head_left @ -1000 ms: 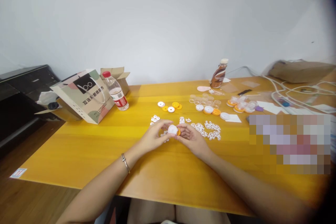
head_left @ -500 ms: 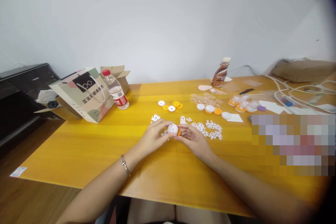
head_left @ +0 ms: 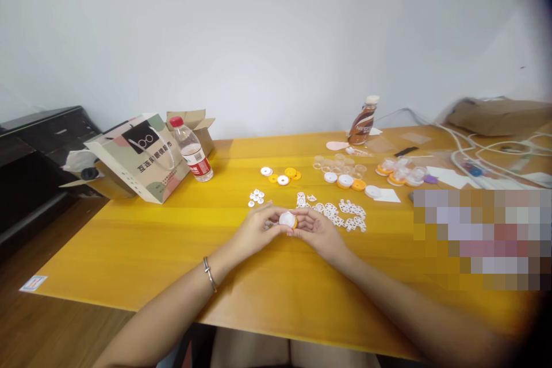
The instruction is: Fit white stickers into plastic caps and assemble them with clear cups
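Between my two hands, just above the table, is a small round white-and-orange plastic case [head_left: 287, 220]. My left hand [head_left: 259, 229] grips its left side with thumb and fingers. From the other side, my right hand [head_left: 318, 234] closes its fingertips on the orange edge. White lattice-like plastic pieces [head_left: 331, 214] lie right behind my right hand. Small white round parts [head_left: 256, 197] are behind my left hand, some of them hidden by it. Farther back sit white and orange discs [head_left: 283, 179].
Clear plastic cups [head_left: 340, 165] and stacked discs [head_left: 345, 181] stand back right, beside assembled orange-and-clear pieces [head_left: 401, 171]. A brown drink bottle [head_left: 363, 122] stands behind them. A water bottle [head_left: 192, 152] and a paper bag [head_left: 144, 158] are left. White cables [head_left: 468, 152] lie far right.
The round case has tilted slightly between my hands, and both hands sit a little lower and farther right in view. My grip on it stays.
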A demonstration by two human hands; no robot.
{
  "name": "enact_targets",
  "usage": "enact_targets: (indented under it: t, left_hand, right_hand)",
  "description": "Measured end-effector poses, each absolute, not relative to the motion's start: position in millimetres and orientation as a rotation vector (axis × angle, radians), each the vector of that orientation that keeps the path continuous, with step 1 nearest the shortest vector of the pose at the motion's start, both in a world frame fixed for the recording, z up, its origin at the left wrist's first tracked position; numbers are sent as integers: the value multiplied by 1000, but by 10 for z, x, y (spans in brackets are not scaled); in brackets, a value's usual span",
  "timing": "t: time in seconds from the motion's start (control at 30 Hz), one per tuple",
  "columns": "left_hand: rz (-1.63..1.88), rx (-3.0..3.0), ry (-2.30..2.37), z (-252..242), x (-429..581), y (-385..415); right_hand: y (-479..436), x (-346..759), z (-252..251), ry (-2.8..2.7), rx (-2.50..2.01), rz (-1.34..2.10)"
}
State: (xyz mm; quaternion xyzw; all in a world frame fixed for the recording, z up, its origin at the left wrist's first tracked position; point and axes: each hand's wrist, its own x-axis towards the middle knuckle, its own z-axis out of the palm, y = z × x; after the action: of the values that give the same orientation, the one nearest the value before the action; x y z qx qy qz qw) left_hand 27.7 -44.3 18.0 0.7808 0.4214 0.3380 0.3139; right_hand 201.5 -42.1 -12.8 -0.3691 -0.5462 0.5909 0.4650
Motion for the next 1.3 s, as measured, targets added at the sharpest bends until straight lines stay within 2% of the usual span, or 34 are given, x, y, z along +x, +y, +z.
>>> enact_targets:
  t: [1.03, 1.3]
  left_hand:
    - [590, 2442, 862, 367, 111, -440]
    - [733, 2187, 969, 235, 165, -430]
  right_hand:
    - [-423, 2015, -152, -1379, -896, 1573]
    - [-433, 2043, -161, -1466, -913, 1458]
